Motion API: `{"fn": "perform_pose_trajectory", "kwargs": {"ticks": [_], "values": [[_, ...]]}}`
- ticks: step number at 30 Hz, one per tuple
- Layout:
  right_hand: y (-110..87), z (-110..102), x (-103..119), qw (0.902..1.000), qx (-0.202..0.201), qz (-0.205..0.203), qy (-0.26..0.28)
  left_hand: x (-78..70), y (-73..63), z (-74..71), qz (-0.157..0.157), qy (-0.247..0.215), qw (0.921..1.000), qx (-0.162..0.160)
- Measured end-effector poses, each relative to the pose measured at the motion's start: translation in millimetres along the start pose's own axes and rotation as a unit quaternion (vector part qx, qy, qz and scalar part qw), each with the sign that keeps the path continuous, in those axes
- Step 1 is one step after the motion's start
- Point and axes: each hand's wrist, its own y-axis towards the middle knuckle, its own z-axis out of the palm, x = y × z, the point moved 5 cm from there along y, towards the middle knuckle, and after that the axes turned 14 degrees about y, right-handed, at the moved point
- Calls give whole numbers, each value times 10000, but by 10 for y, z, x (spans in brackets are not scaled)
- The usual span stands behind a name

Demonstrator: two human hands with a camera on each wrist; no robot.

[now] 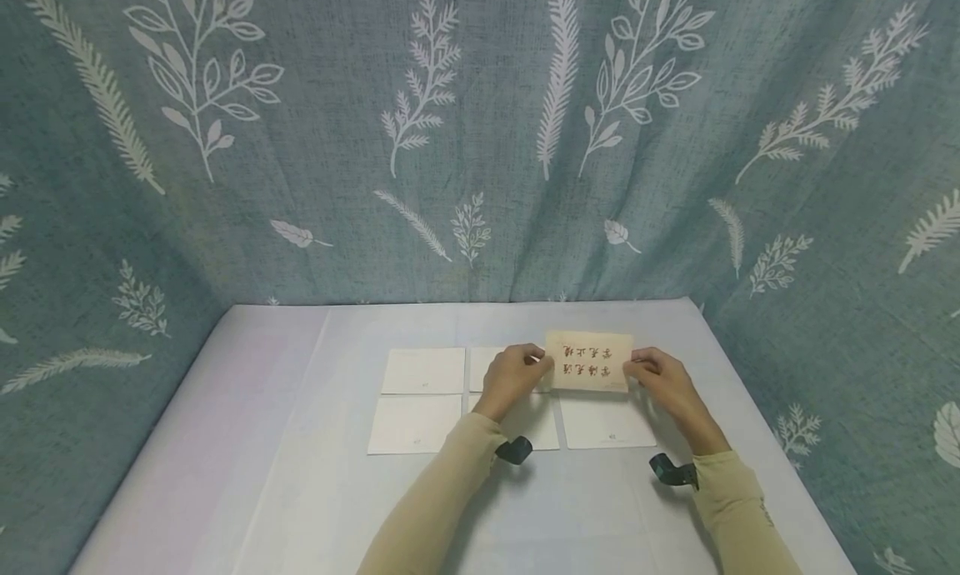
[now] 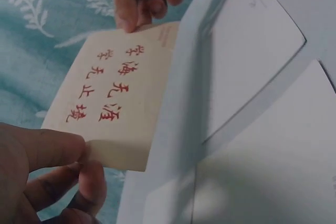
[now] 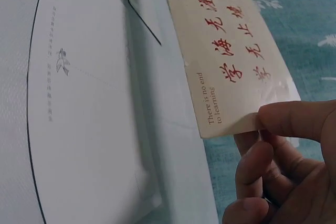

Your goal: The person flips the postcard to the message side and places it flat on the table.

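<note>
Both hands hold one cream card (image 1: 588, 361) up above the table, between them. Red Chinese characters run across it in two lines, and the right wrist view shows small print reading "There is no end to learning". My left hand (image 1: 513, 379) pinches one short side between thumb and fingers, and my right hand (image 1: 670, 385) pinches the opposite short side. Under the raised card lie white cards; the near right one (image 1: 609, 425) bears a small bird drawing (image 3: 62, 62) and tiny print. Another white card (image 1: 487, 367) at the back is partly covered by my left hand.
Further white cards lie in two rows, among them a back left card (image 1: 426, 371) and a front left card (image 1: 415, 425). A white cloth covers the table (image 1: 315, 492). Green curtains (image 1: 480, 142) with white leaf prints stand behind and at both sides.
</note>
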Motion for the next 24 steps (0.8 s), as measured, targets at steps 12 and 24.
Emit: {"fn": "perform_pose_trajectory", "kwargs": {"ticks": [12, 24], "values": [[-11, -79, 13, 9984, -189, -481, -243, -8, -30, -34, 40, -947, 9945, 443], [-9, -46, -29, 9991, -108, -405, 106, 36, -20, -3, 121, -911, 9948, 446]]}}
